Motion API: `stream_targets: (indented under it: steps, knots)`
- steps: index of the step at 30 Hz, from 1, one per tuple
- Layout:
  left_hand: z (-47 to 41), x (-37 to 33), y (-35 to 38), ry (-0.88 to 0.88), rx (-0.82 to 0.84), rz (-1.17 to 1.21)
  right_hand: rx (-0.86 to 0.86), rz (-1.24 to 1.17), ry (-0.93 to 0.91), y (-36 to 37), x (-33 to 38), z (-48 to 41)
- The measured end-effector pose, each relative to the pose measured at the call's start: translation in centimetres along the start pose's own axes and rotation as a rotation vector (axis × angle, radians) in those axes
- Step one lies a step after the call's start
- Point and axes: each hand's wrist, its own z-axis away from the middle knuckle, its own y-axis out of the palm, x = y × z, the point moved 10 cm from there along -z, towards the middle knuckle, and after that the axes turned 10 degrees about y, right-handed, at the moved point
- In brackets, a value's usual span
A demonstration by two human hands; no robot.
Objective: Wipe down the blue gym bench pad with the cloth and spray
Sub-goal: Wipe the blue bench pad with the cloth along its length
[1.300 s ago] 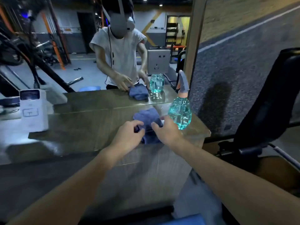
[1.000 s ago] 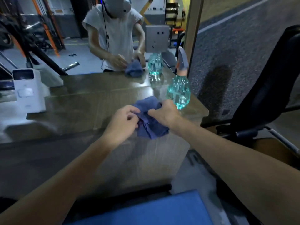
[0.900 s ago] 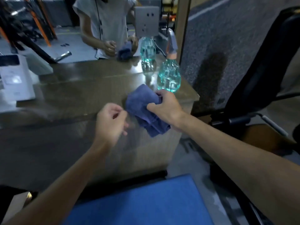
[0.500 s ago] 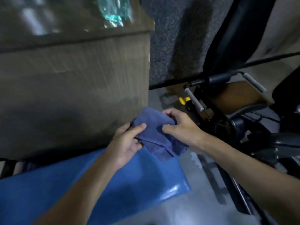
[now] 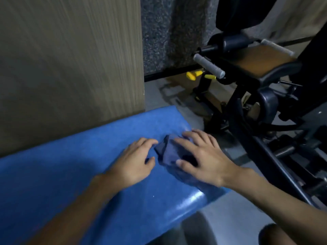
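Observation:
The blue bench pad [image 5: 70, 174] runs from the lower left to the centre of the view, its right end glossy. A dark blue cloth [image 5: 168, 156] lies bunched on that end. My right hand [image 5: 200, 156] presses down on the cloth with fingers spread and the thumb over its near edge. My left hand [image 5: 136, 161] rests flat on the pad just left of the cloth, with fingers apart and fingertips close to the cloth's edge. The spray bottle is out of view.
The wooden side panel of a counter [image 5: 70, 59] rises right behind the pad. A black gym machine [image 5: 265, 103] with grey handles [image 5: 208, 65] and a yellow pin [image 5: 192, 75] stands to the right. Grey floor [image 5: 230, 218] lies below the pad's end.
Both hands lifted the cloth off the counter and brought it down onto the bench pad. The view tilted down, so the spray bottle left sight. My left hand released the cloth.

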Motion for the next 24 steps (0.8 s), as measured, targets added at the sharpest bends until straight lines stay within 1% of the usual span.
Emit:
stream_targets:
  steps: [1,3,5,8,11,12,16,19,21,24]
  knots:
    - [-0.1,0.3,0.3,0.055,0.04,-0.133,-0.006,0.056,-0.045,1.4,0.7,-0.1]
    - [-0.3,0.5,0.1,0.134,0.063,-0.247,-0.098,0.143,-0.101,3.0,1.5,-0.3]
    - [-0.5,0.1,-0.3,0.176,0.083,-0.283,-0.194,0.163,-0.091,2.8,1.4,-0.5]
    - [-0.4,0.0,0.0,0.201,0.112,-0.314,-0.259,0.127,-0.074,2.7,0.7,-0.5]
    - [0.3,-0.4,0.8,0.205,0.155,-0.41,-0.314,0.131,-0.027,2.5,-0.2,-0.3]
    - [0.6,-0.6,1.2,0.205,0.172,-0.426,-0.329,0.126,0.001,2.4,-0.6,-0.2]
    - [1.6,-0.6,2.5,0.11,0.299,-0.413,-0.362,0.06,0.139,2.0,-3.2,0.5]
    - [1.6,-0.6,3.0,0.104,0.326,-0.438,-0.394,0.019,0.215,2.3,-4.5,1.1]
    - [1.4,-0.3,3.1,0.114,0.317,-0.423,-0.415,0.063,0.19,2.2,-3.8,1.6]
    - [1.6,0.1,3.1,0.121,0.303,-0.382,-0.391,0.134,0.044,2.7,-1.9,3.7]
